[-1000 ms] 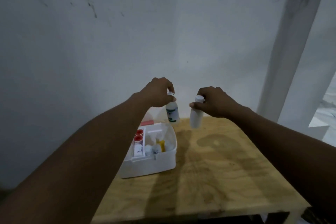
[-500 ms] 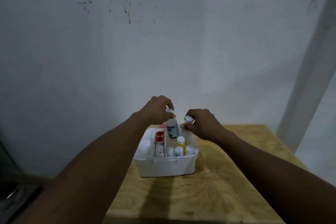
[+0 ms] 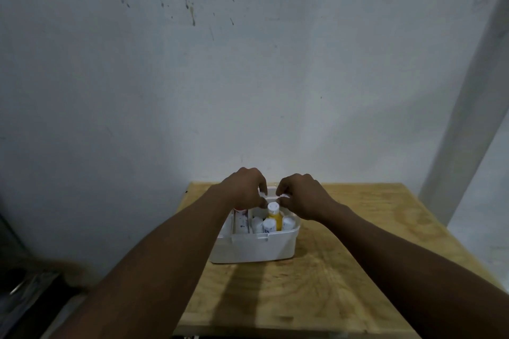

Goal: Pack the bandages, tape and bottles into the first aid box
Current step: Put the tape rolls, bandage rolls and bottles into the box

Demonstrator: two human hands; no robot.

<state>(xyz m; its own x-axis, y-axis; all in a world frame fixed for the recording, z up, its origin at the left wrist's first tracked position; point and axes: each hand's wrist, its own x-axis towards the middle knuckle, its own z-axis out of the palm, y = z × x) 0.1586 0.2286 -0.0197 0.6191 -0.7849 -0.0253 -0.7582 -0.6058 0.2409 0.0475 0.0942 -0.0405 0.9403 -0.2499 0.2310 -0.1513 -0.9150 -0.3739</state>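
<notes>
The white first aid box (image 3: 254, 248) stands open on the wooden table (image 3: 316, 278). Inside it a yellow bottle with a white cap (image 3: 273, 213) stands upright among several small white bottles (image 3: 268, 226), with a white carton with red print (image 3: 242, 221) at the left. My left hand (image 3: 243, 187) reaches down into the back of the box, fingers closed on the cap of a white bottle that is mostly hidden. My right hand (image 3: 301, 195) is beside it, pinching a white bottle cap (image 3: 283, 196) over the box's back right.
A stained white wall (image 3: 248, 63) rises right behind the table. A white post (image 3: 468, 104) leans at the right. Dark objects (image 3: 24, 292) lie low at the left, off the table. Bare wood lies in front of and right of the box.
Both hands have lowered their bottles from above the table into the back of the box. The view has shifted so the box sits at centre.
</notes>
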